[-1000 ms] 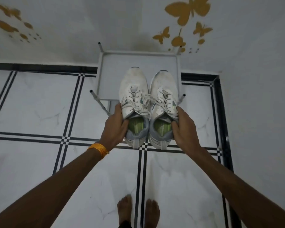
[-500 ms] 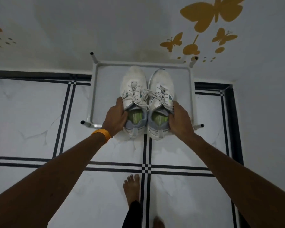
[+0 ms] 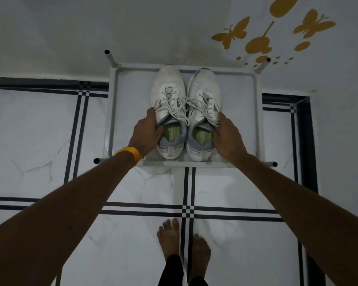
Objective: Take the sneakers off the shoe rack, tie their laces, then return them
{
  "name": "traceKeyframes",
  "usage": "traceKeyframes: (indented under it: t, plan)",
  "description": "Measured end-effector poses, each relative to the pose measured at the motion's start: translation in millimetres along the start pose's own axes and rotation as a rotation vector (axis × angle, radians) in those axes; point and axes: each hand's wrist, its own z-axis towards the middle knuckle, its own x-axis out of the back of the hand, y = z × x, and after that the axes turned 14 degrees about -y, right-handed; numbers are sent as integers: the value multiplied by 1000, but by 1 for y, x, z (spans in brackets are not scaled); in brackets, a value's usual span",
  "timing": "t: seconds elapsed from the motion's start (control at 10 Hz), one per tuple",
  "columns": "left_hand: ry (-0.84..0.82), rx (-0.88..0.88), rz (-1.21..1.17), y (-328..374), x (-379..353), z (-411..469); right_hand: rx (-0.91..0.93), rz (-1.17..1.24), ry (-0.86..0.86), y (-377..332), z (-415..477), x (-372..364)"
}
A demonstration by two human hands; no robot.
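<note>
Two white sneakers with grey heels and green insoles sit side by side on the top shelf of the grey shoe rack (image 3: 114, 112), toes toward the wall. My left hand (image 3: 146, 133) grips the outer side and collar of the left sneaker (image 3: 167, 89). The right sneaker (image 3: 204, 87) is held the same way by my right hand (image 3: 227, 135), fingers curled into its opening. White laces lie across both tongues, with loops trailing between the shoes.
The rack stands against a white wall with gold butterfly stickers (image 3: 256, 44). Its four open post ends stick up at the corners. White marble floor with black stripes (image 3: 188, 211) lies below. My bare feet (image 3: 170, 238) stand just in front of the rack.
Both hands carried the sneakers forward over the rack and lowered them onto the top shelf. I have stepped closer, so the rack looks larger.
</note>
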Motion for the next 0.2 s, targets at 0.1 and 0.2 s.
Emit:
traceKeyframes:
  t: [0.1,0.2]
  plan:
    - [37,80,216,6,7,-8,-15,-74,-44,-9,-7,11]
    - [122,77,401,25,24,-19,-53,-194,45,-30,-26,40]
